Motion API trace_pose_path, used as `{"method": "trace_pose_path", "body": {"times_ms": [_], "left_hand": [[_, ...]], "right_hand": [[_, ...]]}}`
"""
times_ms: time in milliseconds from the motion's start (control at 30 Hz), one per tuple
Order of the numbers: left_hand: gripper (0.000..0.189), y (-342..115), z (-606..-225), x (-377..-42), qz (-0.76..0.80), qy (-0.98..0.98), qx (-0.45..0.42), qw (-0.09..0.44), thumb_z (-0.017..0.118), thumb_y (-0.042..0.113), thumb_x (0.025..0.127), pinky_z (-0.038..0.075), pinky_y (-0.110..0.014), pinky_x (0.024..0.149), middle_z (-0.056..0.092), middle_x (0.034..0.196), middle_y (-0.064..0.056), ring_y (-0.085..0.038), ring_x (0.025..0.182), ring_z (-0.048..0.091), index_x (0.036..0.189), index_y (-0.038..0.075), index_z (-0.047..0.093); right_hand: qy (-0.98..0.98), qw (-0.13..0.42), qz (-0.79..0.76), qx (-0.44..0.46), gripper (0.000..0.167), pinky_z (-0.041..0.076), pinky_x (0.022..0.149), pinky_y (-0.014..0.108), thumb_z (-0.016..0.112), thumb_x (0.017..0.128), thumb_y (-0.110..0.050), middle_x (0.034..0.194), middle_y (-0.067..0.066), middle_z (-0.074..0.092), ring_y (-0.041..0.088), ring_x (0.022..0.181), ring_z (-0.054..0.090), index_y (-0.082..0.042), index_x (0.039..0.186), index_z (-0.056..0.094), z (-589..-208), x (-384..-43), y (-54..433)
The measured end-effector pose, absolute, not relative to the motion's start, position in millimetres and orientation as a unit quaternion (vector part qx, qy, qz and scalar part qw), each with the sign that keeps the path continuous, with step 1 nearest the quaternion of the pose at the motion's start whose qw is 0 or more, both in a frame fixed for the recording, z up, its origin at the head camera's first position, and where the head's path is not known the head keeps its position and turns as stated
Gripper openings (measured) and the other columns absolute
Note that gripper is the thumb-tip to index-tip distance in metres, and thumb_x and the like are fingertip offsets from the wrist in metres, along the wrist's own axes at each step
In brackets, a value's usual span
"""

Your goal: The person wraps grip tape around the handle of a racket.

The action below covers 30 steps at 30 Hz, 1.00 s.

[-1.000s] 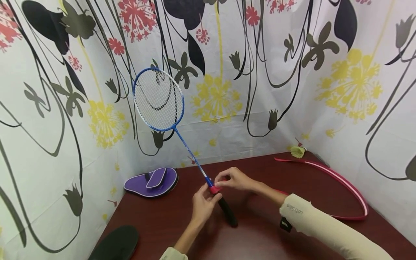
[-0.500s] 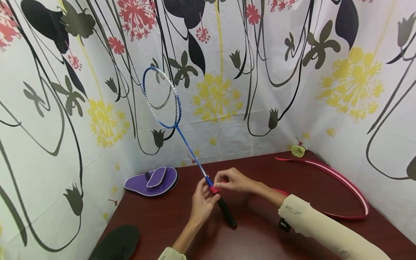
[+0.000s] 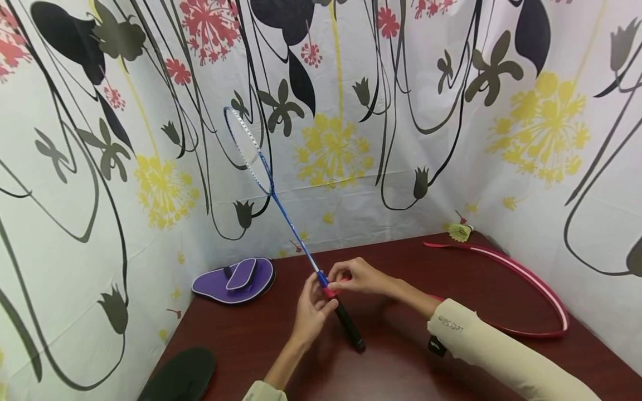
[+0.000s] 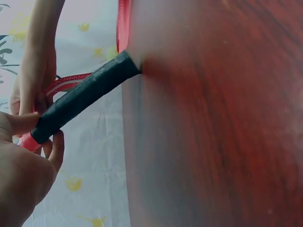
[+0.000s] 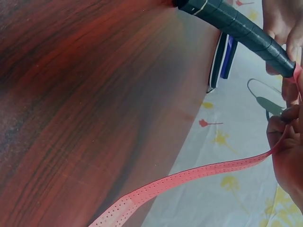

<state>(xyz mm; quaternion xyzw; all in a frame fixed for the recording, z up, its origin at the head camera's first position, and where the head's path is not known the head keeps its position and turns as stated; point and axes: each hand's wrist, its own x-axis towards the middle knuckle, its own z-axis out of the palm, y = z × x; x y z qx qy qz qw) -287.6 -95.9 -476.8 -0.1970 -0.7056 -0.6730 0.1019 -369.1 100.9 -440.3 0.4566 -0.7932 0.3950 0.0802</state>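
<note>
A blue and white badminton racket [image 3: 292, 228] leans up to the left in the head view, its black handle [image 3: 348, 326] pointing down to the table. My left hand [image 3: 310, 314] grips it at the top of the handle, thumb on the near side and fingers behind. Perforated red grip tape [image 5: 203, 174] is wound there, just above the black wrap. Close beside, my right hand [image 3: 363, 277] pinches the tape between thumb and fingers. From that hand the free length trails down in the right wrist view. Its far part curves across the right of the table in the head view.
On the dark red table [image 3: 391, 373], a purple paddle case [image 3: 210, 287] lies at the back left. A black oval paddle face [image 3: 180, 373] is at the front left. A yellow shuttlecock [image 3: 459, 233] sits in the back right corner. Patterned curtains [image 3: 351, 217] enclose the table.
The racket has turned about its shaft, so its head has gone from nearly face-on to almost edge-on. Both hands stay at the top of the handle.
</note>
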Motion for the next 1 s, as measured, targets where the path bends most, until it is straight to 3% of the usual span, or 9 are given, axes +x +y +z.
{"method": "trace_pose_path", "body": {"times_ms": [100, 233, 333, 433, 767, 1000], "left_hand": [[0.050, -94.7, -469.8, -287.6, -0.691, -0.695, -0.172, 0.101, 0.070, 0.001, 0.097, 0.058, -0.029, 0.090, 0.063, 0.130, -0.020, -0.022, 0.112, 0.066, 0.144, 0.005, 0.052], [0.031, -93.3, -462.1, -290.5, -0.704, -0.691, -0.125, 0.108, 0.067, 0.022, 0.103, 0.062, -0.041, 0.078, 0.068, 0.114, -0.018, -0.013, 0.094, 0.069, 0.127, 0.003, 0.065], [0.026, -93.5, -459.5, -295.4, -0.702, -0.693, -0.108, 0.123, 0.071, 0.024, 0.101, 0.063, -0.047, 0.072, 0.072, 0.105, -0.018, -0.011, 0.085, 0.070, 0.115, 0.002, 0.069], [0.024, -95.2, -458.1, -299.3, -0.710, -0.684, -0.115, 0.126, 0.073, 0.017, 0.098, 0.064, -0.045, 0.069, 0.073, 0.103, -0.020, -0.013, 0.085, 0.071, 0.111, -0.003, 0.070], [0.025, -109.9, -456.3, -302.9, -0.700, -0.689, -0.156, 0.098, 0.068, 0.014, 0.102, 0.063, -0.045, 0.076, 0.074, 0.107, -0.022, -0.018, 0.092, 0.074, 0.122, 0.000, 0.070], [0.028, -110.3, -453.0, -304.2, -0.680, -0.706, -0.178, 0.083, 0.062, 0.012, 0.105, 0.061, -0.033, 0.081, 0.073, 0.109, -0.020, -0.018, 0.097, 0.072, 0.131, 0.001, 0.066]], "right_hand": [[-0.790, 0.091, 0.396, 0.460, 0.010, 0.055, 0.063, 0.023, 0.081, 0.093, -0.022, 0.076, -0.012, 0.067, 0.002, 0.067, 0.062, -0.019, 0.098, 0.073, -441.7, -368.4, 100.3], [-0.788, 0.096, 0.406, 0.453, 0.014, 0.053, 0.061, 0.021, 0.083, 0.090, -0.023, 0.073, -0.013, 0.066, 0.001, 0.065, 0.061, -0.022, 0.095, 0.070, -445.0, -366.7, 98.8], [-0.788, 0.095, 0.412, 0.447, 0.017, 0.051, 0.060, 0.020, 0.085, 0.088, -0.029, 0.072, -0.013, 0.065, 0.001, 0.064, 0.059, -0.024, 0.092, 0.070, -446.4, -365.7, 97.7], [-0.791, 0.093, 0.406, 0.448, 0.017, 0.050, 0.059, 0.020, 0.084, 0.088, -0.035, 0.072, -0.014, 0.065, 0.001, 0.064, 0.059, -0.025, 0.090, 0.070, -445.9, -366.6, 98.6], [-0.788, 0.049, 0.360, 0.497, 0.008, 0.051, 0.061, 0.021, 0.080, 0.093, -0.030, 0.079, -0.017, 0.070, 0.000, 0.067, 0.057, -0.025, 0.090, 0.075, -435.3, -374.1, 107.7], [-0.787, 0.022, 0.356, 0.503, 0.011, 0.048, 0.060, 0.020, 0.077, 0.096, -0.030, 0.079, 0.002, 0.074, -0.001, 0.066, 0.055, -0.021, 0.090, 0.074, -432.6, -373.0, 105.6]]}}
